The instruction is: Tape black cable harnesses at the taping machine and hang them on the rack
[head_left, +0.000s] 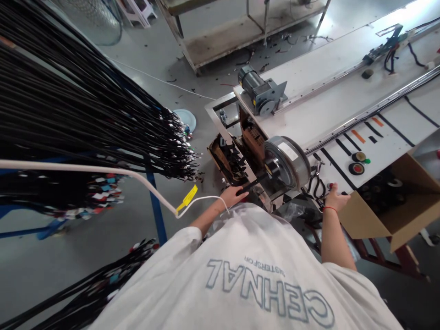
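Note:
My left hand (233,198) is closed around the near end of a flat black strip (252,184). The strip runs up to a large round reel (288,162) mounted at the end of the long white bench (319,105). At the bench's near edge, my right hand (335,200) has its fingers apart and a fingertip at a small red button (330,186). Whether it presses the button I cannot tell. Black-handled pliers (318,181) lie just left of that hand. A red and a green push button sit in round housings (356,168) farther right.
Long bundles of black cables (103,101) hang at left on a blue frame (156,206). A pale hose with a yellow tag (187,200) crosses before me. An open cardboard box (367,215) stands at right. A motor (256,87) sits on the bench; a metal rack (220,46) stands behind.

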`<act>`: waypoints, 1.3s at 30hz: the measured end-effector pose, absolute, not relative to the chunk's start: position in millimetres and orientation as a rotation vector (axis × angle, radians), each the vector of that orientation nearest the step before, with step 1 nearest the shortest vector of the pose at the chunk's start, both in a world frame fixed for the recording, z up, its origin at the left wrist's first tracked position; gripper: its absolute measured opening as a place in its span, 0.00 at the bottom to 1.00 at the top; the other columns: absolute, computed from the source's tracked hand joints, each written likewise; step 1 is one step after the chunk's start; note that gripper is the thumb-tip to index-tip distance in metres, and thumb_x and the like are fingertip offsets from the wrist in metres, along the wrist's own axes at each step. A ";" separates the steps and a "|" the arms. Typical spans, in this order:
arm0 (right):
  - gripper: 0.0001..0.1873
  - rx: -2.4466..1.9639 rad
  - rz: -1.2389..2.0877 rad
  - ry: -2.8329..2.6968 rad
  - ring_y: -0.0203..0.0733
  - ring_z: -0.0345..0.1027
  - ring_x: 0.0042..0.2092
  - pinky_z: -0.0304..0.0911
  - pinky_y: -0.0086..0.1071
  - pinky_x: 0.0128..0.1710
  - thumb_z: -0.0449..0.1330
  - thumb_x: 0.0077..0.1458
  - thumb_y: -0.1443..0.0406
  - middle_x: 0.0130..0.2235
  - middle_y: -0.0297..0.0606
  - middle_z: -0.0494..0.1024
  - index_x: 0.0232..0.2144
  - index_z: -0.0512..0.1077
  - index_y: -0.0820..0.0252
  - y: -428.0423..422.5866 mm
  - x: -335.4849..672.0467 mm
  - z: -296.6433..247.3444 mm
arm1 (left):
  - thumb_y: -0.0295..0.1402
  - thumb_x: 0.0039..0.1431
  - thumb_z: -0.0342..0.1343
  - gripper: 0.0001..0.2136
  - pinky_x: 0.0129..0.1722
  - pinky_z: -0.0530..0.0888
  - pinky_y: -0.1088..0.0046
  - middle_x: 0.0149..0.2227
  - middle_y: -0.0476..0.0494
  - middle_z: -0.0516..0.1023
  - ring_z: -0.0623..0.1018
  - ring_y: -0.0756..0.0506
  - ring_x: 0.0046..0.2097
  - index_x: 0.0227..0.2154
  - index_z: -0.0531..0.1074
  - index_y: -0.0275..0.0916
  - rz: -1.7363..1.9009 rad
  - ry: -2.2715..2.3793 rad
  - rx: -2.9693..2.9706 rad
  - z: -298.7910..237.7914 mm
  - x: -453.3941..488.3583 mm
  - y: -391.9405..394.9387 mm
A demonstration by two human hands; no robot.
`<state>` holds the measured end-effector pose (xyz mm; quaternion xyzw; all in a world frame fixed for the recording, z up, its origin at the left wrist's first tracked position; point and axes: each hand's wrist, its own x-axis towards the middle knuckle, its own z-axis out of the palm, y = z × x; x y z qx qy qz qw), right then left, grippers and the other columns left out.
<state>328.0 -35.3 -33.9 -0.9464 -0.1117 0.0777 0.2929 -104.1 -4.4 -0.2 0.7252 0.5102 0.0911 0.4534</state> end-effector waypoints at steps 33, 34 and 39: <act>0.36 -2.543 0.255 -0.322 0.63 0.61 0.59 0.58 0.50 0.57 0.57 0.53 0.45 0.55 0.66 0.66 0.52 0.58 0.67 -34.5 326.6 -31.1 | 0.44 0.66 0.45 0.16 0.45 0.71 0.72 0.41 0.44 0.79 0.77 0.46 0.42 0.42 0.70 0.37 0.321 1.105 1.641 11.5 -86.8 -6.9; 0.36 -2.541 0.257 -0.323 0.63 0.61 0.59 0.58 0.50 0.57 0.58 0.53 0.46 0.55 0.66 0.67 0.52 0.58 0.67 -34.5 326.9 -30.8 | 0.43 0.67 0.43 0.16 0.45 0.71 0.72 0.41 0.44 0.79 0.77 0.46 0.42 0.43 0.70 0.38 0.341 1.154 1.637 13.1 -89.2 -8.5; 0.34 -2.499 0.240 -0.323 0.62 0.61 0.59 0.58 0.49 0.58 0.60 0.52 0.48 0.55 0.65 0.67 0.50 0.59 0.66 -34.9 327.8 -30.5 | 0.42 0.68 0.42 0.17 0.47 0.71 0.72 0.41 0.45 0.81 0.79 0.45 0.43 0.41 0.73 0.40 0.390 1.186 1.734 20.7 -80.2 -9.6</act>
